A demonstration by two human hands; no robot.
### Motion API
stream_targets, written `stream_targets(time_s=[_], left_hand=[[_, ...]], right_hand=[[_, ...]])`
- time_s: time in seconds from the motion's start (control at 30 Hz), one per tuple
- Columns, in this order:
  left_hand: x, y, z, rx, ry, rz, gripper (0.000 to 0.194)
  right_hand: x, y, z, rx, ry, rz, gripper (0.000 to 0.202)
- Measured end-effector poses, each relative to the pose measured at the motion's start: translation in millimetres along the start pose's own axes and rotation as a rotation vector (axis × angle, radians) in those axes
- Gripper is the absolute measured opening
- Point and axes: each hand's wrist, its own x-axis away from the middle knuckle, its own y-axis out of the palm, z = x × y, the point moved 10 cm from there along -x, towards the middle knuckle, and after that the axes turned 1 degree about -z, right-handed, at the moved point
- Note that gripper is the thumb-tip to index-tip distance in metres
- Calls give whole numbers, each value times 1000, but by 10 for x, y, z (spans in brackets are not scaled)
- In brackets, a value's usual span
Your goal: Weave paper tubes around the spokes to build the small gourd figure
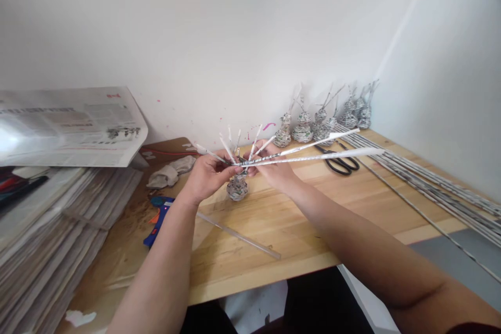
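Observation:
A small woven paper gourd [237, 188] stands on the wooden table, with several short paper rods fanning up from its neck. My left hand [209, 173] is closed on the neck and the rods from the left side, thumb on top. Behind the rods, my right hand [270, 167] has its fingers bent round the other side of the neck, partly hidden. Two long paper rods [313, 157] stretch from between my hands out to the right, over my right wrist.
Finished woven gourds [302, 128] line the wall. Black scissors [341, 164] and long paper rods [422, 182] lie right. A clear glue stick [242, 236], blue glue gun [158, 222], cloth [168, 173] and newspaper stack [74, 224] are nearer or left.

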Motion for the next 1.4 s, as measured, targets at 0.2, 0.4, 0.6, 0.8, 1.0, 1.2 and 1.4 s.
stream_targets(time_s=[0.2, 0.4, 0.6, 0.8, 1.0, 1.2, 1.4], left_hand=[[3, -50, -63, -23, -34, 11, 22], [-2, -48, -106, -60, -37, 14, 24], [-7, -1, -36, -87, -11, 63, 24], [-3, -66, -54, -137, -67, 143, 29], [27, -158, -71, -227, -107, 218, 29], [48, -174, -62, -268, -160, 261, 24], [34, -153, -44, -241, -166, 248, 27]], right_hand=[[-15, 63, 6, -17, 63, -137, 23], [-60, 33, 118, -3, 127, -180, 31], [-57, -88, 209, 45, 68, 33, 32], [-21, -39, 279, -11, 142, 74, 27], [55, 43, 362, -339, 221, 159, 23], [106, 63, 427, -360, 213, 208, 26], [167, 39, -205, 384, -336, 135, 10]])
